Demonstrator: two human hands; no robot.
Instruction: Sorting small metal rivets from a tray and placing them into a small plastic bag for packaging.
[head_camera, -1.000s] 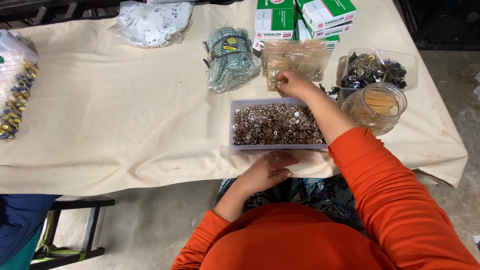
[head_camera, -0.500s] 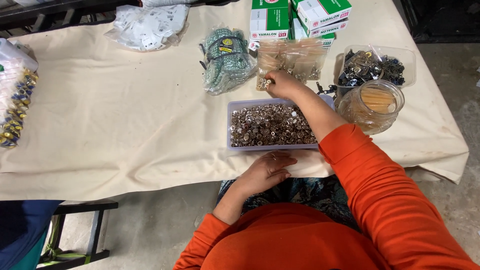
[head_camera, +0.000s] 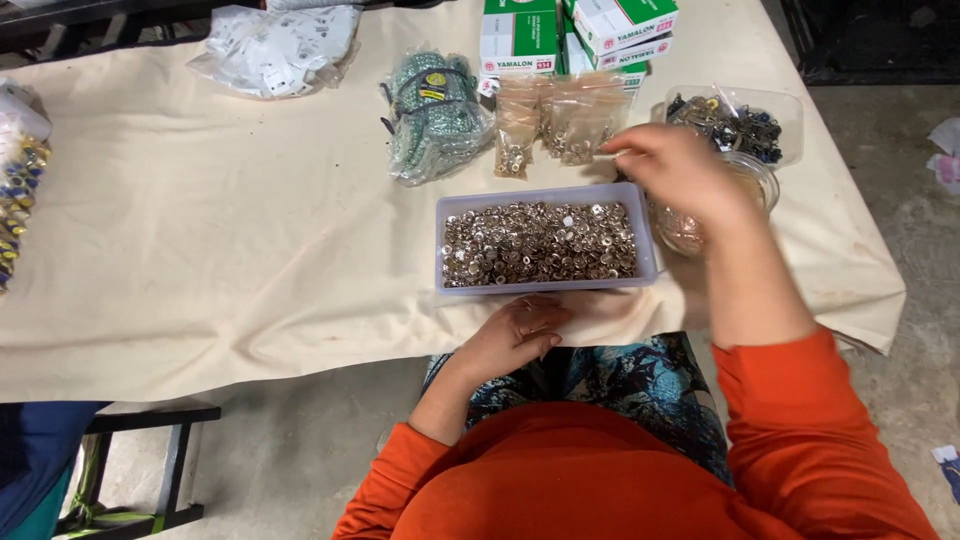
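A shallow lavender tray (head_camera: 444, 250) full of small silver metal rings sits at the near edge of the cloth-covered table (head_camera: 220, 260). My left hand (head_camera: 520, 335) rests at the table edge just in front of the tray, fingers curled, nothing visible in it. My right hand (head_camera: 680, 175) is blurred, raised over a glass jar (head_camera: 765, 178) to the right of the tray. Its fingertips are pinched together near several small clear bags of metal parts (head_camera: 560, 125). Whether they hold anything is unclear.
Behind the tray lie a plastic-wrapped green bundle (head_camera: 435, 115), green and white boxes (head_camera: 570, 30) and a clear tub of dark hardware (head_camera: 745, 120). A white bag (head_camera: 275, 45) lies far left at the back. A bag of blue and yellow pieces (head_camera: 15, 190) is at the left edge. A black stool frame (head_camera: 150, 470) stands below.
My right hand has pulled back from the small clear bags and swung right over the glass jar. My left hand has stayed at the table edge.
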